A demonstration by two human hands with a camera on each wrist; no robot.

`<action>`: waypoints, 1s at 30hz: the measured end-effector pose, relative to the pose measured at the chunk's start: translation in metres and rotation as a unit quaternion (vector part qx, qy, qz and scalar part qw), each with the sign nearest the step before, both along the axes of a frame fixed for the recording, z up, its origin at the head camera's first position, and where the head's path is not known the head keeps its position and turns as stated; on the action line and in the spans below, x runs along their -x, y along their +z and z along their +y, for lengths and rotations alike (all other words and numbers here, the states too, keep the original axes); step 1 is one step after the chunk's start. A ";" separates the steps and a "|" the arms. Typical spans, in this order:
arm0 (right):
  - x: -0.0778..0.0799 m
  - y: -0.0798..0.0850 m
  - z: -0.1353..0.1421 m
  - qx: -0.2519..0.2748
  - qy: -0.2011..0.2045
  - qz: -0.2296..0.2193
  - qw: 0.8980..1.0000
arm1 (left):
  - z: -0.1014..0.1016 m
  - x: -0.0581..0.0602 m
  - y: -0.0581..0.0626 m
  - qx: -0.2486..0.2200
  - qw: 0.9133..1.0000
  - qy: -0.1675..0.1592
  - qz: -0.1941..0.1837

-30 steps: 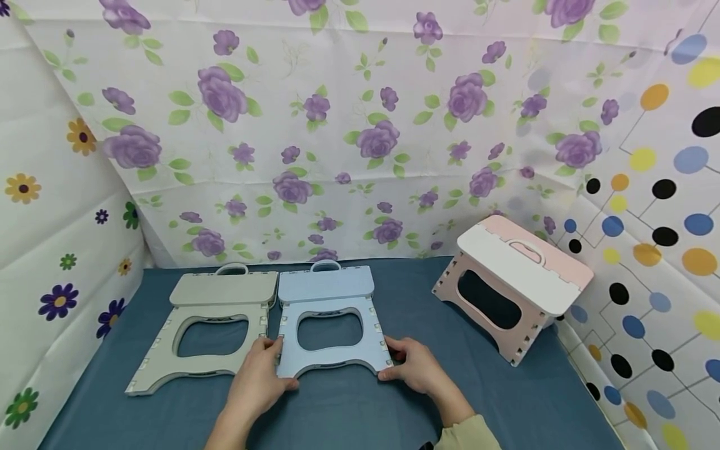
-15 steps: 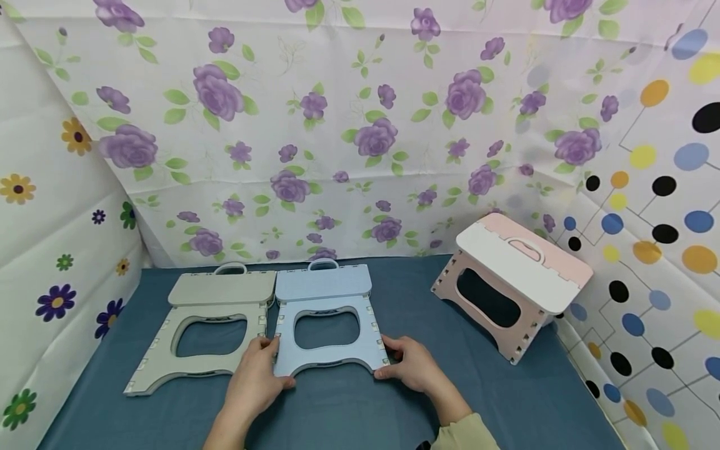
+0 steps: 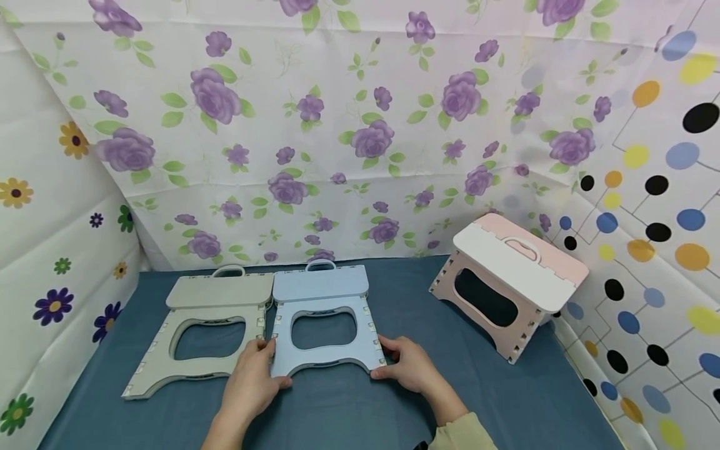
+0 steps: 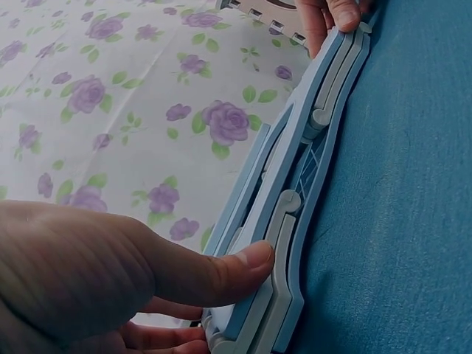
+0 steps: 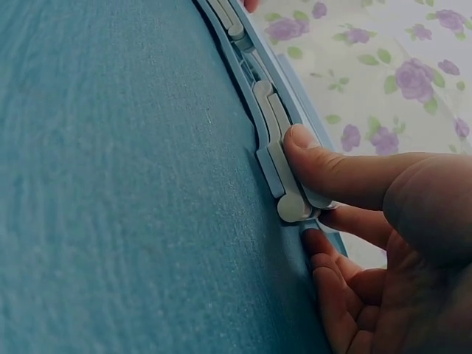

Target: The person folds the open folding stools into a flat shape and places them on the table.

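A light blue folding stool (image 3: 320,284), folded flat, lies on the blue-grey cloth in the head view. My left hand (image 3: 247,381) holds its near left corner, thumb on the front edge and fingers along the side. At the near right corner my right hand (image 3: 413,369) grips it the same way. The left wrist view shows the thumb of the left hand (image 4: 110,265) pressed on the folded layers of the stool (image 4: 299,122). In the right wrist view the right hand (image 5: 420,199) pinches the corner, with some fingers underneath or behind it. A grey-green folded stool (image 3: 227,292) lies close against its left side.
To the right a pink and white folding stool (image 3: 509,265) stands unfolded at an angle. Behind the cloth-covered table (image 3: 349,412) hangs a floral sheet (image 3: 337,144). A dotted sheet (image 3: 647,262) bounds the right side, and a flower-print sheet (image 3: 56,250) the left.
The head view has shifted slightly. The blue folding stool and both hands have slid a little left, toward the grey-green stool. The grip looks the same.
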State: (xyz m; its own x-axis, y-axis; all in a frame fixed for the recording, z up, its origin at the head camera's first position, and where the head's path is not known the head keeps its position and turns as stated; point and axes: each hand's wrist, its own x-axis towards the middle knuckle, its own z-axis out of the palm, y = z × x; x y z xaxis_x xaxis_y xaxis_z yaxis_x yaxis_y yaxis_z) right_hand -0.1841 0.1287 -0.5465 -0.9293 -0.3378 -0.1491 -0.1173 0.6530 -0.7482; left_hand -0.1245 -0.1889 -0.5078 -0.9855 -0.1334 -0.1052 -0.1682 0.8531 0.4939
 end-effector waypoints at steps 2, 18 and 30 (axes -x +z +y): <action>0.000 -0.001 0.001 -0.002 0.004 0.002 1.000 | 0.000 0.000 0.000 0.001 1.000 0.000 0.002; -0.003 0.017 0.040 0.077 -0.068 0.021 0.994 | -0.003 0.000 0.002 -0.009 0.997 0.006 0.078; -0.013 0.035 0.092 0.067 -0.186 0.110 0.974 | -0.004 -0.002 0.005 -0.044 0.987 0.022 0.151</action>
